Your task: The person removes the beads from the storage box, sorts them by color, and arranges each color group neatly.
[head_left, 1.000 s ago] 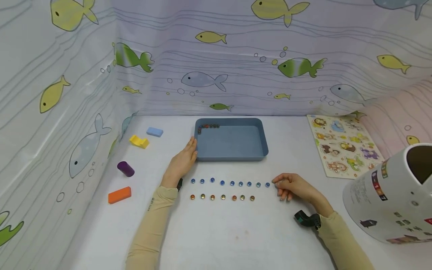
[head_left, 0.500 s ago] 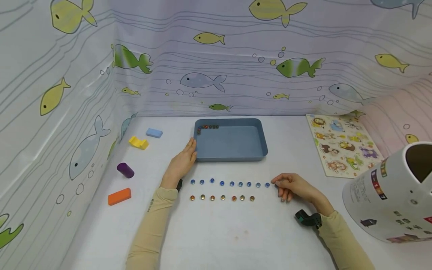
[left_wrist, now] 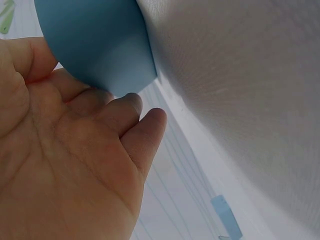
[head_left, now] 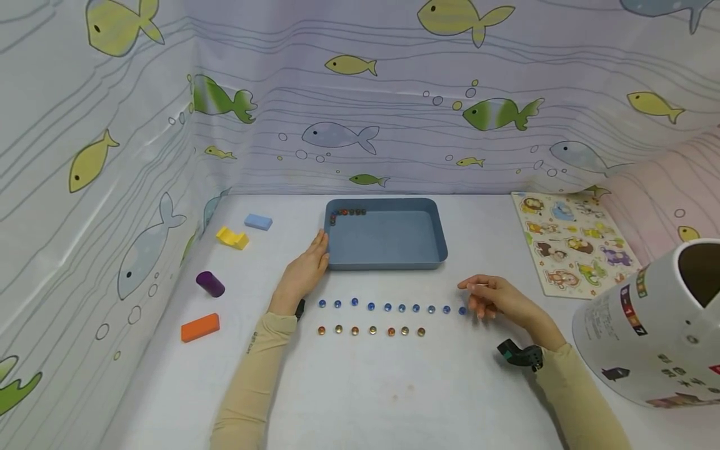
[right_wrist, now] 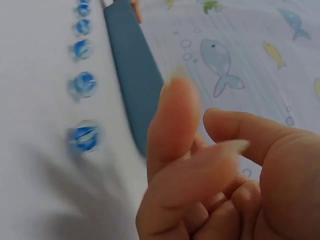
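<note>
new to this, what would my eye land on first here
Probably the marbles lined up on the white table: a blue row and, nearer the person, a shorter reddish-gold row. Beyond them sits the blue-grey tray, with more marbles in its far left corner. The fish-patterned backdrop behind also catches the eye.

worktop (head_left: 382, 400): one | blue tray (head_left: 388, 244): one | blue marbles (head_left: 388, 307) in the row nearer the tray: ten | red and amber marbles (head_left: 373, 330) in the other row: seven | small marbles (head_left: 351, 212) inside the tray: about seven, too tiny to count surely | blocks (head_left: 200, 327): four | animal board (head_left: 578, 245): one | white container (head_left: 613, 337): one
</note>
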### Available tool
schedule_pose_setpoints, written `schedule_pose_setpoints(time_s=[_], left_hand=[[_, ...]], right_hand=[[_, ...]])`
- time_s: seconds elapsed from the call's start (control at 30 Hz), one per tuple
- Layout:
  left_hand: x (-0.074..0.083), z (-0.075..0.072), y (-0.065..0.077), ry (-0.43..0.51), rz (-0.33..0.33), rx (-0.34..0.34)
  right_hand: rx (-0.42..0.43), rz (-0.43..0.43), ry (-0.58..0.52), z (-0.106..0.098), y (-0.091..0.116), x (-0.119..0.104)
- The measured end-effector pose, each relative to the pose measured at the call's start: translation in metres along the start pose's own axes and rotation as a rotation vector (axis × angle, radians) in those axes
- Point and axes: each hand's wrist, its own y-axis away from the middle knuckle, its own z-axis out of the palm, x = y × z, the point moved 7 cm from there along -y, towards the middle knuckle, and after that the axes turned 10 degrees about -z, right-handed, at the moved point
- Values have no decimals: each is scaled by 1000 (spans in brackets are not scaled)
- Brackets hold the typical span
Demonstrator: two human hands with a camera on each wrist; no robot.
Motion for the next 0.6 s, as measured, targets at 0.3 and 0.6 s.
schedule_pose_setpoints(time_s=[0.3,0.6], left_hand=[[1,-1,1,1,-5,-1],[0,0,0,0,-6,2]], right_hand=[[6,-68,91,-10,-42,-44],[-61,-128,58,6,-104,-79]])
